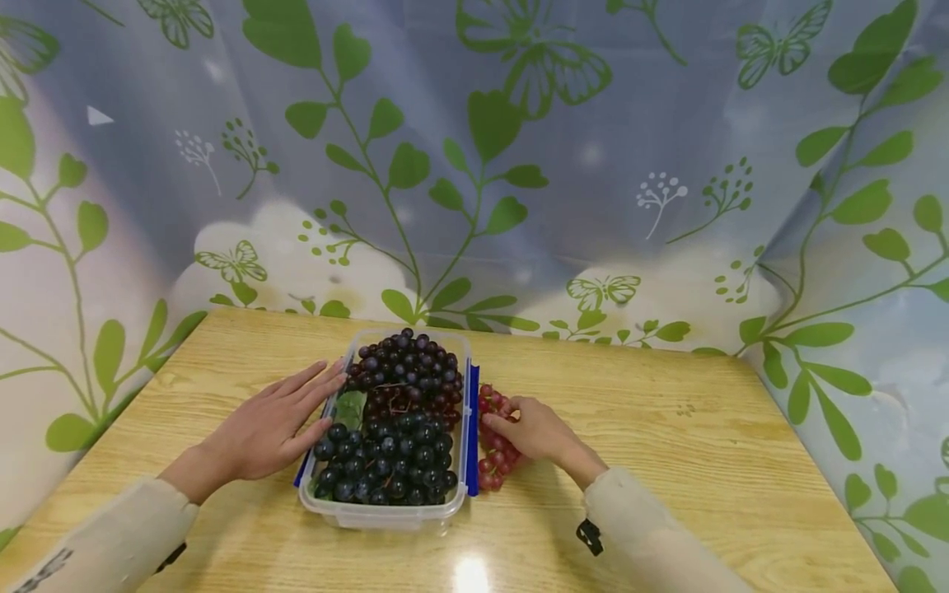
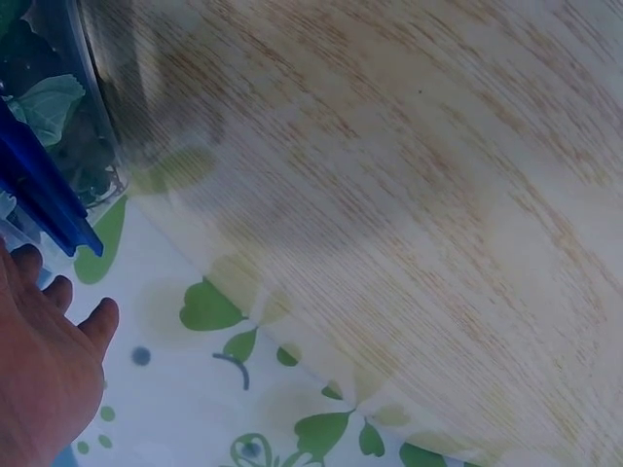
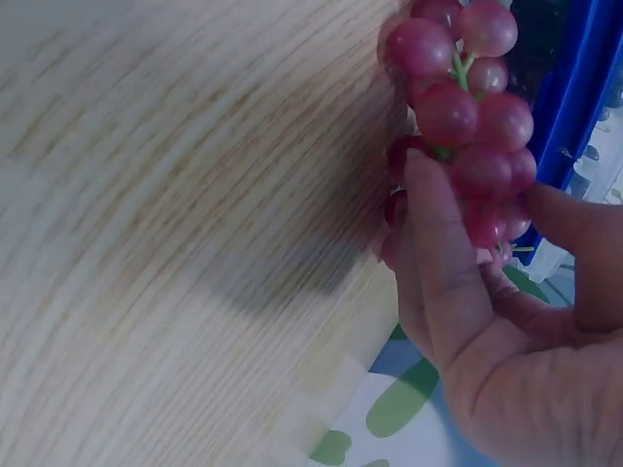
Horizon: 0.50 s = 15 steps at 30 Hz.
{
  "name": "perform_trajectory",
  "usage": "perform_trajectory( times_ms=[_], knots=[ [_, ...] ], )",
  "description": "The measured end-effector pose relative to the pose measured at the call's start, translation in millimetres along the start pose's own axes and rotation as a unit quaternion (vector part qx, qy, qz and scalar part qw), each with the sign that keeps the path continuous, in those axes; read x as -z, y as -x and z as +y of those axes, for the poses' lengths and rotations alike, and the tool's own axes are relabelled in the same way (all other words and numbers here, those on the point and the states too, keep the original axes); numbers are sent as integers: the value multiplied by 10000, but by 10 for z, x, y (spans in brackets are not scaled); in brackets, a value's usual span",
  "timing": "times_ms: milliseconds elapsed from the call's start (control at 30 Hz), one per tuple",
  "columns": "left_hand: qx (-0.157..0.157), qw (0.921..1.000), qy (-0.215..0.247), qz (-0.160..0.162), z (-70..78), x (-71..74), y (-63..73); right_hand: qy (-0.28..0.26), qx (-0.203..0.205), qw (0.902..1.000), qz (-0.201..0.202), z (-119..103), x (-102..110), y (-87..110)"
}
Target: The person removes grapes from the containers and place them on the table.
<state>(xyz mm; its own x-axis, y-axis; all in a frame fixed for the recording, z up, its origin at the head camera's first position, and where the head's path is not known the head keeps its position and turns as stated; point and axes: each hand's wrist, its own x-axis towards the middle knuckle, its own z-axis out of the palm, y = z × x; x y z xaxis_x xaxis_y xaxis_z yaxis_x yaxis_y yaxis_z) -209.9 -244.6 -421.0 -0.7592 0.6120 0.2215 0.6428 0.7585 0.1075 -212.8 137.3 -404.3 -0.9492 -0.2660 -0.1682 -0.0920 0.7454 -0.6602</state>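
A clear plastic container (image 1: 393, 517) with blue side latches stands on the table, filled with dark grapes. Black grapes (image 1: 385, 453) fill its near end, smaller purple grapes (image 1: 408, 362) its far end, and a green leaf (image 1: 350, 408) shows at the left. My left hand (image 1: 270, 424) rests with straight fingers on the container's left rim. Just outside the right latch (image 1: 473, 432) is a bunch of red grapes (image 1: 498, 461). My right hand (image 1: 537, 428) grips it; in the right wrist view thumb and fingers curl round the red grapes (image 3: 467, 117).
The wood-grain table (image 1: 667, 461) spreads out to both sides of the container. Behind and beside it hangs a cloth (image 1: 593, 165) printed with green leaves and butterflies. Light sleeves (image 1: 652, 527) cover both forearms.
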Motion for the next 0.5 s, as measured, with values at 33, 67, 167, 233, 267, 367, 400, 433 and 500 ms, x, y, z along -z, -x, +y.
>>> perform_trajectory(
  times_ms=[33,67,167,233,267,367,400,433,500],
  knots=[
    [-2,10000,-1,4,0,3,0,-30,22,10000,-13,0,7,6],
    [-1,10000,0,6,0,6,-1,-80,28,10000,-43,0,15,12],
    [7,10000,6,0,4,14,-2,-293,10,9993,-215,-9,45,40],
    [19,10000,5,-10,7,18,-2,-409,11,9986,-341,-19,67,57],
    [25,10000,8,-16,9,19,-2,-453,10,9982,-394,-24,78,65],
    [37,10000,14,-37,13,19,0,-484,7,9975,-519,-37,112,80],
    [33,10000,16,-37,13,19,0,-444,12,9976,-530,-42,124,80],
    [26,10000,16,-37,14,19,-1,-460,8,9974,-549,-46,135,80],
    [12,10000,4,-28,13,19,-5,-539,-59,9967,-612,-58,160,82]
  ],
)
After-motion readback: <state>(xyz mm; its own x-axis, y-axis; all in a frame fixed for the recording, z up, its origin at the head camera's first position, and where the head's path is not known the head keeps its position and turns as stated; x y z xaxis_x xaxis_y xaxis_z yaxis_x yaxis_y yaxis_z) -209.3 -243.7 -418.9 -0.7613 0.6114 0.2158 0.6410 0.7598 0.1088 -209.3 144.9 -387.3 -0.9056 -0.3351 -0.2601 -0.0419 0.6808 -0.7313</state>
